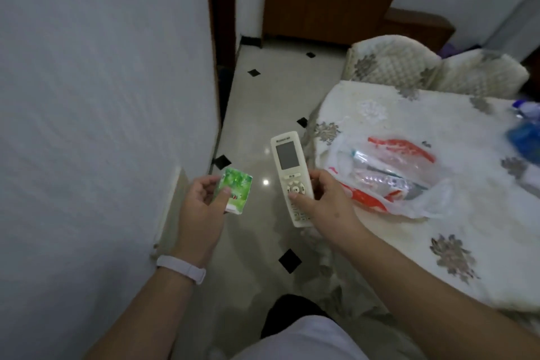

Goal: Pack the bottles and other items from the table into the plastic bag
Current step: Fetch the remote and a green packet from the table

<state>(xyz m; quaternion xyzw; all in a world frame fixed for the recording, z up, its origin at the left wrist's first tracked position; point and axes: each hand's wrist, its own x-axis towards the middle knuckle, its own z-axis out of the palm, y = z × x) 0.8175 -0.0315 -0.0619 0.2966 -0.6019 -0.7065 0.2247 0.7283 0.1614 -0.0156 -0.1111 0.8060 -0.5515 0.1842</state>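
Head-camera view: a small green tissue packet [235,190] is gripped in the left hand [201,207], thumb pressed on its face and fingers curled behind. A white remote control [291,175] is clasped in the right hand [327,199], thumb laid on its buttons, screen end pointed away. Both items are held over the tiled floor [263,114], beside the table [455,231]. On the floral tablecloth a translucent plastic bag [388,175] with red print is seen lying, bottles showing through it. A blurred blue object [524,137] is seen at the table's far right edge.
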